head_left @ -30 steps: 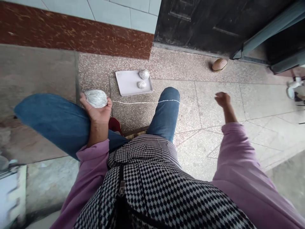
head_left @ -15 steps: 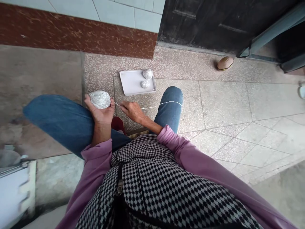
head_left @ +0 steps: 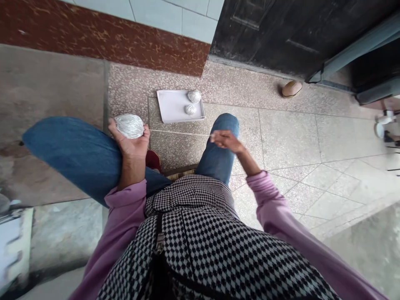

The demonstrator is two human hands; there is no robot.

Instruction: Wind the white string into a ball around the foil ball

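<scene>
My left hand [head_left: 130,143] rests on my left knee and is closed around a ball of silvery white thread [head_left: 129,125]. A strand of thread [head_left: 179,133] runs taut from the ball to the right. My right hand [head_left: 225,139] pinches that strand above my right knee [head_left: 225,123]. Both sleeves are pink, and I sit on the floor in blue jeans.
A white tray [head_left: 171,109] on the tiled floor ahead holds two small thread balls [head_left: 191,109]. A tan shoe [head_left: 291,88] lies by the dark door [head_left: 281,33]. A red object [head_left: 153,160] shows between my legs. A white thing [head_left: 14,246] sits at lower left.
My right hand went from far out right to the ball by my left hand, then drew the strand back rightward to above my right knee. The left hand stayed put.
</scene>
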